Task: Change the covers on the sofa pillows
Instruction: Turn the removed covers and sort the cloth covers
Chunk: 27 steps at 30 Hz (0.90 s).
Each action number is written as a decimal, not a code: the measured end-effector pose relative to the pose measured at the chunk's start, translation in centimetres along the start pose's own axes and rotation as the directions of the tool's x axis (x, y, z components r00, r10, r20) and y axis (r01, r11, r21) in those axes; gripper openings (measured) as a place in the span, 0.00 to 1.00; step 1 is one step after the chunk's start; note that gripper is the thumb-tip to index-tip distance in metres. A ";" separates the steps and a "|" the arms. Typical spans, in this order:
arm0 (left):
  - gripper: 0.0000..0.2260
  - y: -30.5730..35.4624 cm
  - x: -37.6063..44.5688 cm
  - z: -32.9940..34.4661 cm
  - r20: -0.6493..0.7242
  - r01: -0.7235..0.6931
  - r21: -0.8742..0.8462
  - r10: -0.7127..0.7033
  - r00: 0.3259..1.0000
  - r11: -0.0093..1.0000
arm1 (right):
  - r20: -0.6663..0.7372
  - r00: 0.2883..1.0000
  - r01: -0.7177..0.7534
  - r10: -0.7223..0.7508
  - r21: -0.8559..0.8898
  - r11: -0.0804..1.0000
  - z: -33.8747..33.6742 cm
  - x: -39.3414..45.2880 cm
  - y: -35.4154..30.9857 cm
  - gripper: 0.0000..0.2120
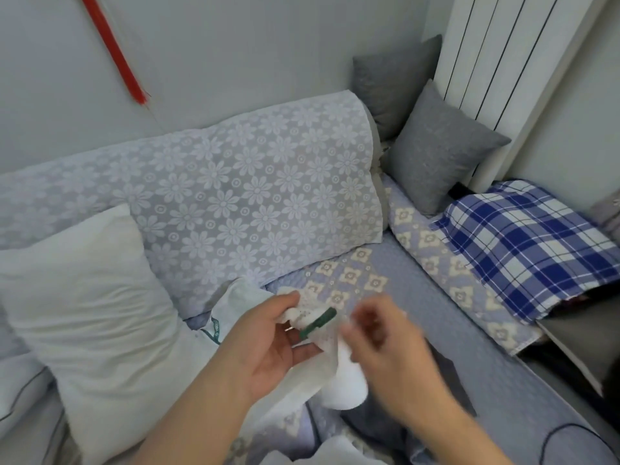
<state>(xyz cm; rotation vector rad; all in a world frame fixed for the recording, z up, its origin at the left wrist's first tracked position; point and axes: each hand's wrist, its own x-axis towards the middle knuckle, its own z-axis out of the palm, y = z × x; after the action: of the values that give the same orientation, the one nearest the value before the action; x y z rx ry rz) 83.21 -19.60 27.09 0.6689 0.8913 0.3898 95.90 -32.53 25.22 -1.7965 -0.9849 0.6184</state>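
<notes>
A white pillow cover [330,380] with a small green tab [318,323] at its edge hangs over the sofa seat. My left hand [268,340] pinches the cover's edge near the green tab. My right hand [382,340] is blurred, fingers curled by the cover's other side; whether it grips the cloth is unclear. A bare white pillow [87,310] leans against the backrest on the left. Two grey pillows [436,152] stand in the far corner.
The backrest wears a white flower-lace throw [235,196]. A blue plaid cloth [526,243] lies on the sofa's right section. The seat has a lilac quilted mat [453,330]. A white radiator [510,62] stands behind the corner. A dark cable [557,434] lies at lower right.
</notes>
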 end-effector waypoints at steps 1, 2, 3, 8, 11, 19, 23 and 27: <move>0.08 -0.1 -0.2 0.1 -0.033 -0.018 0.017 0.018 0.999 1.000 | 0.086 0.994 0.069 -0.065 -0.050 0.996 1.0 -0.9 -0.4 0.12; 0.08 -0.3 -0.4 0.2 -0.053 -0.038 0.018 0.039 0.998 0.999 | 0.134 0.985 0.129 -0.112 -0.119 0.985 1.9 -1.2 -0.3 0.16; 0.08 -0.4 -0.7 0.4 -0.051 -0.057 0.015 0.058 0.997 0.998 | 0.134 0.982 0.152 -0.130 -0.167 0.974 2.7 -1.2 0.0 0.18; 0.12 -2.3 -2.3 0.8 0.059 -0.189 0.160 0.182 0.982 0.969 | -0.042 0.996 0.070 -0.074 -0.085 0.994 3.0 -0.4 0.3 0.13; 0.13 -2.8 -2.5 0.6 -0.005 -0.257 0.303 0.271 0.963 0.918 | -0.034 0.997 0.064 -0.069 -0.130 0.989 3.0 -0.6 0.2 0.11; 0.14 -2.8 -2.7 0.4 0.003 -0.299 0.526 0.350 0.937 0.796 | 0.014 0.991 0.136 -0.136 -0.230 0.964 3.9 -0.9 0.7 0.05; 0.15 -2.7 -2.2 0.4 0.012 -0.301 0.541 0.351 0.936 0.785 | -0.072 0.995 0.063 -0.069 -0.085 0.994 3.4 -0.2 1.1 0.09; 0.15 -2.8 -0.7 0.6 -0.014 -0.318 0.515 0.379 0.925 0.796 | -0.107 0.993 0.047 -0.052 -0.052 0.998 3.7 -0.2 0.6 0.07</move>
<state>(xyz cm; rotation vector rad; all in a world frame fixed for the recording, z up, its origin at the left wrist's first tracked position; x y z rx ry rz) 83.42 -22.25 25.87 1.3242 0.9913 0.5360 93.15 -31.00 23.19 -1.8238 -0.9757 0.4647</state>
